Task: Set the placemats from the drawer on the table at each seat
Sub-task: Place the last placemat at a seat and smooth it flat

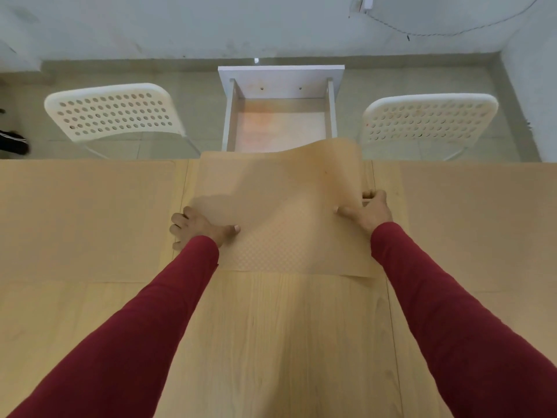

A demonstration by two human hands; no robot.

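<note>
At centre frame, the left hand (pixel 199 226) and the right hand (pixel 369 208) hold one placemat (pixel 280 206) by its opposite side edges. The left hand's thumb lies on top of the mat and its fingers curl at the edge; the right hand pinches its edge, which is lifted and rippled. The mat's near part rests on the table (pixel 271 342), while its far edge hangs past the table's far rim, over the open drawer (pixel 280 125). The drawer is pulled out and appears to hold nothing further, though tinting on its floor makes this uncertain.

Two more placemats appear already laid: one at the left (pixel 84 212), before the left chair (pixel 114 113), and one at the right (pixel 482 218), before the right chair (pixel 431 119). Their outlines are faint.

Judged step: transferring a mat from the drawer to a remaining seat. The next move calls for drawing the mat fully onto the table, carrying it to an unserved seat, and flattening it square to the table edge.
</note>
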